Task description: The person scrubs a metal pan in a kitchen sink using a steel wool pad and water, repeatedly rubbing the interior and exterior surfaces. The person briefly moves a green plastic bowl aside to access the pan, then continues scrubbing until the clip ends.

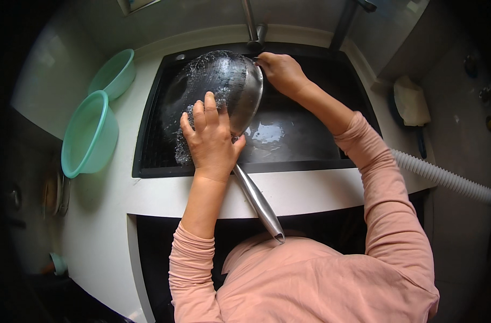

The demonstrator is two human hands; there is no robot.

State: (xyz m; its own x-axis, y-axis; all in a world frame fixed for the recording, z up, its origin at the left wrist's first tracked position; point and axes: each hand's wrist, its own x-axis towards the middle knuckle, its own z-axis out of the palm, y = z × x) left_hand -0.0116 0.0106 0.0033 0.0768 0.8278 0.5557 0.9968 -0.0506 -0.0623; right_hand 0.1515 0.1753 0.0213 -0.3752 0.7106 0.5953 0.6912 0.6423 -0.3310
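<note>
A metal wok [225, 76] is tilted on its side over the dark sink [310, 141], its wet, streaked outer face turned up and to the left. My right hand [283, 74] grips its rim at the far side, near the faucet. My left hand [213, 141] lies over the outer face, fingers spread, with the thumb at the rim beside the handle's base. Glittering material [184, 151] shows beside and beneath my left fingers; I cannot tell whether it is scourer mesh or water. The steel handle [261, 202] slants across the counter's front edge towards my body.
Two mint-green plastic basins [113, 135] [128, 76] stand left of the sink on the white counter [96, 238]. A faucet [255, 34] rises behind the sink. At right are a dark-handled pan [397, 109] with a pale cloth-like piece [411, 101] and a white corrugated hose [443, 171].
</note>
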